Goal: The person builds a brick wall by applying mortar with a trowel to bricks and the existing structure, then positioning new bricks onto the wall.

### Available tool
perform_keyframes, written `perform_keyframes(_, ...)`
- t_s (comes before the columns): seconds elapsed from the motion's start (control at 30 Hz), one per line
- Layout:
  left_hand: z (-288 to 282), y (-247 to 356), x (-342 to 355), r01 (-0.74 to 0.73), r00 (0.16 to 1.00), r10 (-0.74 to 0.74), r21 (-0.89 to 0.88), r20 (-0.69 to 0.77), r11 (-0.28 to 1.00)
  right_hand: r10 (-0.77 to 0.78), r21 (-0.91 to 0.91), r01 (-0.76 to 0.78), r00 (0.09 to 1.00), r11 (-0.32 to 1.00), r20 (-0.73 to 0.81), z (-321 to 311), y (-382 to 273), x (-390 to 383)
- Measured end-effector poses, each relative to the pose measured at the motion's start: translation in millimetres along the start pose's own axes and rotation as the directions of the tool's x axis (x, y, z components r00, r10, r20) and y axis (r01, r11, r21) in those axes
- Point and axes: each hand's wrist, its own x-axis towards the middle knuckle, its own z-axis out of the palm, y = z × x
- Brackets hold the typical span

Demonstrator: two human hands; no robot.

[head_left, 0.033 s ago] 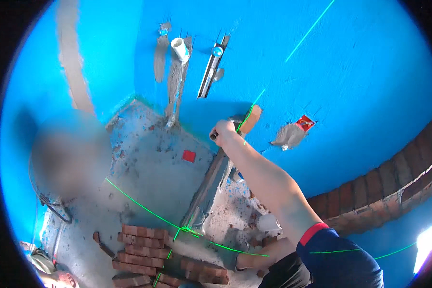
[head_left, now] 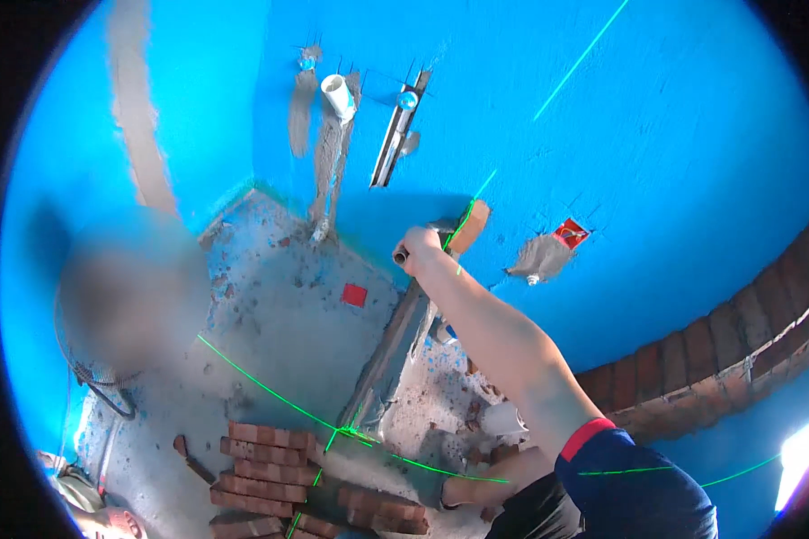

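Observation:
My right hand (head_left: 418,247) reaches up from the lower right and wraps round a trowel-like tool with a tubular handle (head_left: 400,256). Its working end is mostly hidden behind the hand. Just beyond the fist, a tan brick (head_left: 470,226) rests against the blue wall, a green laser line running along its side. A dark grey patch (head_left: 442,225) shows between brick and hand; I cannot tell if it is mortar or blade. Below the hand runs a low mortar-covered ledge (head_left: 388,350). My left hand is out of view.
Stacked bricks (head_left: 265,467) stand on the grey floor, beside a bent bare leg (head_left: 503,476). A white pipe (head_left: 337,94) and a red electrical box (head_left: 570,234) protrude from the wall. Left is a blurred round thing with a wire cage (head_left: 72,355). A brick edge (head_left: 692,359) curves at right.

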Motion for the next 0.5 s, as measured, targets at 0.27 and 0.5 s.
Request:
perform_keyframes(0.27,-7.0,9.2,-8.7,0.042,0.999,-0.041,0.053,-0.007,0.998,-0.145,-0.867,0.178,0.982,0.466,0.123,-8.7,-124.0,-107.2)
perform_keyframes(0.5,-2.6,22.0,-15.1,0.017,1.000,-0.016,0.055,-0.019,0.998,-0.050,-0.666,0.061,0.998,0.743,0.034,-45.8,-155.7,-148.8)
